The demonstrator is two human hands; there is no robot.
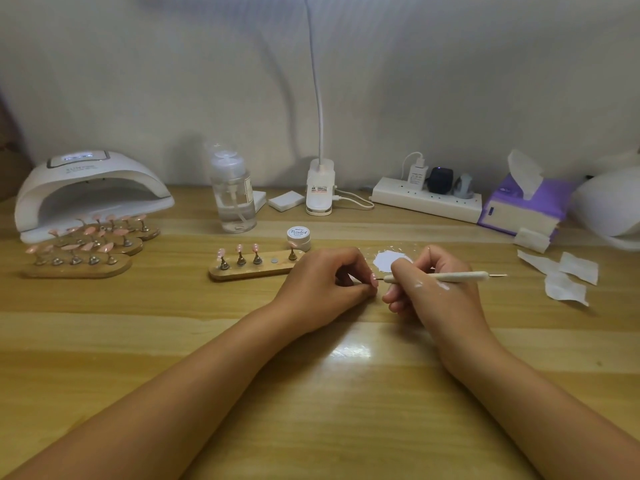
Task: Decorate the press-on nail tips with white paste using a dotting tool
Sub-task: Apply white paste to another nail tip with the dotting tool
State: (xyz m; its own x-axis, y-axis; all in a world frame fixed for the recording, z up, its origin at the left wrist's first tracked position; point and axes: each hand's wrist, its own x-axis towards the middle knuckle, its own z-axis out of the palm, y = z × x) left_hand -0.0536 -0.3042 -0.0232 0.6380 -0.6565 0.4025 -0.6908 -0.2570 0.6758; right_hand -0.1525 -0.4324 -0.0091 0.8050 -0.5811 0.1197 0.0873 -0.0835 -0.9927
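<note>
Close together near the middle of the pale wooden table (311, 393), not touching: left hand (322, 282) and right hand (426, 289). Pinched in the left's curled fingers, a small pink press-on nail tip (374, 279), mostly hidden by fingertips. Gripped pen-fashion in the right, a slim cream dotting tool (450, 277), metal point at the tip; contact too small to tell. White smears on the right hand's back.

Just beyond the right hand, a white paste patch (388, 261) on the table, partly covered by knuckles. Broad open tabletop on the near side, around both forearms.

Left of the hands, a light wooden strip holder (249, 271) with three pink tips, right end hidden behind the left hand; just beyond, a small white paste jar (298, 237). Far left, a white arched nail lamp (90, 192) and three more wooden tip holders (79, 268). Right, loose white wipes (561, 275) and a purple tissue box (526, 209). At the right edge, a rounded white object (609, 206), cut off.
</note>
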